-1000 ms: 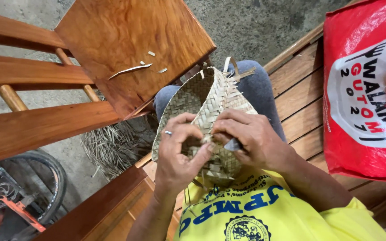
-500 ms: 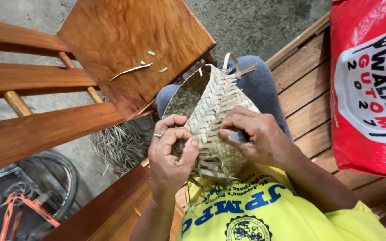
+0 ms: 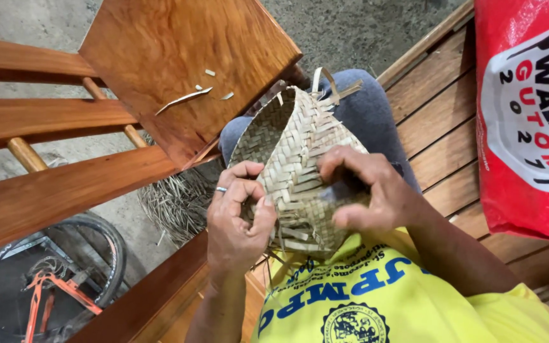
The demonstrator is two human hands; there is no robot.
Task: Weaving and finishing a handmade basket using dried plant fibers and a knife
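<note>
A small basket woven from pale dried leaf strips rests over my lap, its open mouth turned to the left. Loose strip ends stick out at its top and bottom. My left hand, a ring on one finger, grips the basket's lower left edge with the thumb on the outside. My right hand presses on the basket's right side and pinches a small dark object against the weave; what that object is stays unclear.
A wooden chair stands just ahead with leaf scraps on its seat. A heap of dried strips lies on the concrete below. A red printed sack sits on the slatted bench at right. A bicycle wheel shows bottom left.
Both hands shifted slightly lower on the basket, and the basket has turned a little so more of its open mouth shows on the left.
</note>
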